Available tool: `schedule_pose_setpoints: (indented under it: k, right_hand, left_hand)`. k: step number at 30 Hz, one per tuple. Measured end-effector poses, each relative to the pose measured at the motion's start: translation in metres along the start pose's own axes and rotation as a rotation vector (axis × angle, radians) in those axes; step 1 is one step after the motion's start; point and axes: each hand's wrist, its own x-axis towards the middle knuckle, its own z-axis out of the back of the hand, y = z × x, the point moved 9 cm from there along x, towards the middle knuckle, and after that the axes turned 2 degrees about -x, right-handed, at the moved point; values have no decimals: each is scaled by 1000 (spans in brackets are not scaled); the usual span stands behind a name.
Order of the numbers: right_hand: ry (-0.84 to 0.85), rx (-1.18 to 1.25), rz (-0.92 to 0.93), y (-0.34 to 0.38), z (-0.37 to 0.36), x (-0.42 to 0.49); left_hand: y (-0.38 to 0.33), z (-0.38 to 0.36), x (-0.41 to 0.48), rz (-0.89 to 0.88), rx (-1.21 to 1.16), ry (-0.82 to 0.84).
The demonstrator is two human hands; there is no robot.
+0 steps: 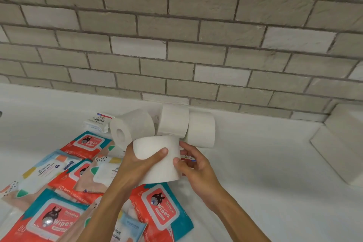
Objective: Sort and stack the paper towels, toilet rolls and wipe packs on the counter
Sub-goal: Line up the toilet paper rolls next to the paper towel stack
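The near roll (157, 159) and three far rolls (172, 120) are plain white. The wall (176, 35) is grey and off-white brick with darker grey joints. The counter (265, 163) is white. At the left, red packs (163, 208) have teal edges, white lettering and a dark cartoon creature. Peach packs (39, 179) carry teal and yellow blotches and black dots. A near blue pack (131, 226) is pale.
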Motion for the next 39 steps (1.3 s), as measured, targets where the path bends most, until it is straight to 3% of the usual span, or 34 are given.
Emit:
schedule_pose_setpoints:
  k: [9, 13, 17, 21, 24, 31, 39]
  right_hand:
    - [160, -123, 72, 25, 11, 27]
    - [65, -330, 161, 44, 44, 74]
    - [-7, -688, 213, 48, 77, 131]
    - [206, -1142, 100, 26, 77, 169]
    - [277, -1331, 94, 20, 70, 186]
    - [302, -1564, 72, 20, 70, 207]
    - [192, -1441, 194, 11, 71, 199]
  left_hand:
    - [21, 10, 14, 49, -188, -62]
    - [22, 8, 20, 44, -220, -68]
    - [21, 5, 24, 32, -228, -68]
    - [21, 1, 26, 39, -233, -53]
    - [24, 0, 28, 53, -225, -51]
    - [30, 8, 30, 62, -238, -66]
    - [36, 9, 33, 83, -223, -54]
